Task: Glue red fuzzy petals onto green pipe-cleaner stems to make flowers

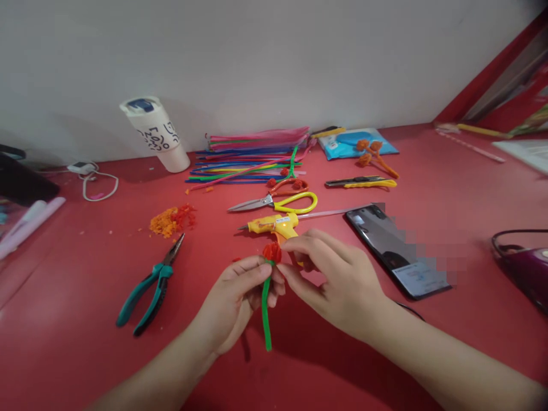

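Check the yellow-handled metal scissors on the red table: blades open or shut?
Shut. The yellow-handled metal scissors lie flat on the red table, their blades together in a single point aimed left, beyond the yellow glue gun.

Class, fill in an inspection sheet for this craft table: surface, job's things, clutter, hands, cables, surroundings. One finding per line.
Surface: red table, orange and red scraps lying loose.
Job's things: green stem topped by a red flower.
Clutter: pliers, glue gun, scissors, cutter, phone, pipe cleaners, tilted cup.
Hands: left hand grips the stem; right hand pinches at the flower.
Cables: white cable coiled at back left.
Surroundings: white wall, red frame at right.
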Demonstrator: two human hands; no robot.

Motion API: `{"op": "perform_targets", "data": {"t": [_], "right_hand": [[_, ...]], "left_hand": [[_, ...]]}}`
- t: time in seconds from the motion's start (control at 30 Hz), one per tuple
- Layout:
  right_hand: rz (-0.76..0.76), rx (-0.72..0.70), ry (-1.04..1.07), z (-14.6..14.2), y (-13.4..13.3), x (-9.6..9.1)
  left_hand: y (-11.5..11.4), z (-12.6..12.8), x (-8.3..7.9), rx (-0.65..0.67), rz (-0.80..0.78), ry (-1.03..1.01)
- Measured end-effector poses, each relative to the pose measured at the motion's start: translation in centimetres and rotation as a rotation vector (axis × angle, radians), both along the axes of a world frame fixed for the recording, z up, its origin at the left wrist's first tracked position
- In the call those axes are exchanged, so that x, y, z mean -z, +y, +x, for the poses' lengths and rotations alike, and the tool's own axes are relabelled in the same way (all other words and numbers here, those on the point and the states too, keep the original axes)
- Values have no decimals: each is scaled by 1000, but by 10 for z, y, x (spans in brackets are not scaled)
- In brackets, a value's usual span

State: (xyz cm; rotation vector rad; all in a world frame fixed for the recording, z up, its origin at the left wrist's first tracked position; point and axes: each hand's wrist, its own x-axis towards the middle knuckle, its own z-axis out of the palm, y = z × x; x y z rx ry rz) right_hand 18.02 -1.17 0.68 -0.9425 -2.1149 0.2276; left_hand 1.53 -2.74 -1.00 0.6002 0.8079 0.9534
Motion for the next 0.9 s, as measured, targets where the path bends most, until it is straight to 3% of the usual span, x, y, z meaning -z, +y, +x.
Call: {"op": "perform_targets", "data": {"t": [0.1,0.9], "right_hand": [[56,5,-15,-2,-1,2],[72,-19,44,-2,-2,3]], "left_hand": [[-1,0,1,18,23,-28],[-4,0,-1,31,12,-46]]}}
